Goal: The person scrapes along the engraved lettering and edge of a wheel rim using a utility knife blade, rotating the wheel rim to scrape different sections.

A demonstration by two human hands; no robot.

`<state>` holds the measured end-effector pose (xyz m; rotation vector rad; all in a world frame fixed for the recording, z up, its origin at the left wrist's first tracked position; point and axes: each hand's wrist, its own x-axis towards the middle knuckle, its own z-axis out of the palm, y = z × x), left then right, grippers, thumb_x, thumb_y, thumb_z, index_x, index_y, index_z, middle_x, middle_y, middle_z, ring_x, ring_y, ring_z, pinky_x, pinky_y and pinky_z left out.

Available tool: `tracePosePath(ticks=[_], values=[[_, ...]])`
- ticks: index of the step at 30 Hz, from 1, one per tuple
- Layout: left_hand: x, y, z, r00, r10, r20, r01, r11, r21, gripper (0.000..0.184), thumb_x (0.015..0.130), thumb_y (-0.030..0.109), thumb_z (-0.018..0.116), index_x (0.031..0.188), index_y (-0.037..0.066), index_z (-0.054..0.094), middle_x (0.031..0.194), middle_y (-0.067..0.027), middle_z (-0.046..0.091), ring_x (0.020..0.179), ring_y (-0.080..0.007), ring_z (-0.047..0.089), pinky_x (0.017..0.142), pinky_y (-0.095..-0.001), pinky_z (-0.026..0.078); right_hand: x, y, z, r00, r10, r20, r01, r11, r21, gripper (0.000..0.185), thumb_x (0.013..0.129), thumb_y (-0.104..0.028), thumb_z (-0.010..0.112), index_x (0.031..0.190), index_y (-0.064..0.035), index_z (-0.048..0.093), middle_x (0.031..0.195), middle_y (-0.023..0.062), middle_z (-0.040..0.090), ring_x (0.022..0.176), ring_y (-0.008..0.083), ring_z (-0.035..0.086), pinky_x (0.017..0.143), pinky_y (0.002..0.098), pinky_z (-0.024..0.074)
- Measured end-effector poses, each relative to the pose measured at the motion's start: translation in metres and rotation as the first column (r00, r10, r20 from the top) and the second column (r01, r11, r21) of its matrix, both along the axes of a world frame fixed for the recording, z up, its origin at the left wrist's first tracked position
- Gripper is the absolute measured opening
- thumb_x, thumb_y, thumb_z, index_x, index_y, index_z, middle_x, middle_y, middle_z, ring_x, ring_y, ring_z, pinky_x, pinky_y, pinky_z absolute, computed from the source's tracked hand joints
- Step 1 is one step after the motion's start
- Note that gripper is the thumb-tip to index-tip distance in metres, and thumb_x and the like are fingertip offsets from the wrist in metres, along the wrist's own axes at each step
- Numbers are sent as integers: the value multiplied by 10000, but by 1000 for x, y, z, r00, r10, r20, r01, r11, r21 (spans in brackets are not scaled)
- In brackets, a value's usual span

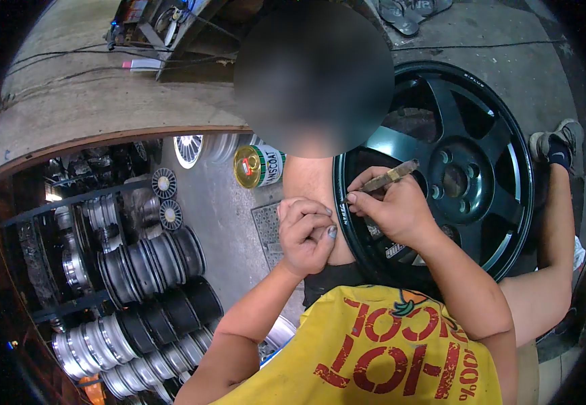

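Near the left side of a dark green wheel rim [401, 143], my right hand [401, 209] pinches a slim tool with a worn brown handle [393, 175]. The tool's thin tip is at the rim's outer lip, close to small white lettering [344, 214]; whether it is a brush or a marker I cannot tell. My left hand [306, 236] rests on my bare leg beside the rim, its fingers curled in. A bluish-grey patch shows at its thumb, and what lies inside the fingers is hidden. The rim leans across my legs, its spokes and hub facing up.
A paint can [258, 166] with a gold top stands on the floor left of my leg. Racks of stacked wheel rims [151, 266] fill the left side. A wooden tabletop [97, 111] spans the upper left. Slippers [407, 15] lie at the top, by a cable.
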<state>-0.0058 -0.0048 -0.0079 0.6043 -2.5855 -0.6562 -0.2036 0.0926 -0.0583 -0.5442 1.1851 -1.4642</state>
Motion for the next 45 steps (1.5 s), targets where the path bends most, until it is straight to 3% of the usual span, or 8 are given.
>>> tracePosePath(ticks=[6, 14, 17, 24, 45], values=[[-1, 1, 2, 1000, 10, 15, -10, 1000, -4, 102, 795, 153, 763, 835, 75, 711, 991, -82, 709, 964, -285, 589, 952, -421, 414, 1, 0, -3, 1000, 18, 4, -18, 1000, -7, 152, 935, -132, 769, 985, 10, 748, 814, 103, 774, 751, 152, 754, 708, 293, 576], [-2, 1, 2, 1000, 1, 13, -1, 1000, -6, 120, 744, 107, 767, 857, 110, 726, 1013, -47, 707, 976, -283, 610, 917, -428, 408, 0, 0, -1, 990, 8, -143, -18, 998, -66, 134, 923, -115, 771, 959, 13, 755, 835, 131, 767, 735, 176, 728, 706, 320, 561], [-3, 1, 2, 1000, -1, 9, 2, 1000, -20, 100, 785, 139, 748, 839, 75, 692, 975, -89, 700, 942, -289, 593, 937, -428, 412, -1, 2, 8, 981, 2, -195, -9, 999, -35, 126, 906, -101, 783, 948, 15, 755, 846, 133, 770, 747, 185, 738, 718, 318, 566], [-2, 2, 1, 1000, 2, 8, -1, 1000, -18, 101, 773, 121, 754, 840, 73, 697, 984, -89, 703, 950, -294, 595, 939, -432, 420, 8, 8, 2, 977, -32, -210, 6, 992, -123, 120, 873, -78, 816, 939, 4, 759, 830, 126, 773, 752, 151, 744, 711, 306, 570], [-2, 1, 4, 1000, 18, 5, -18, 1000, -9, 100, 762, 130, 754, 836, 80, 709, 991, -77, 713, 946, -289, 622, 924, -423, 421, 2, 9, 9, 980, 38, -195, -48, 998, -49, 101, 870, -30, 826, 953, 3, 778, 838, 88, 778, 760, 100, 701, 713, 283, 556]])
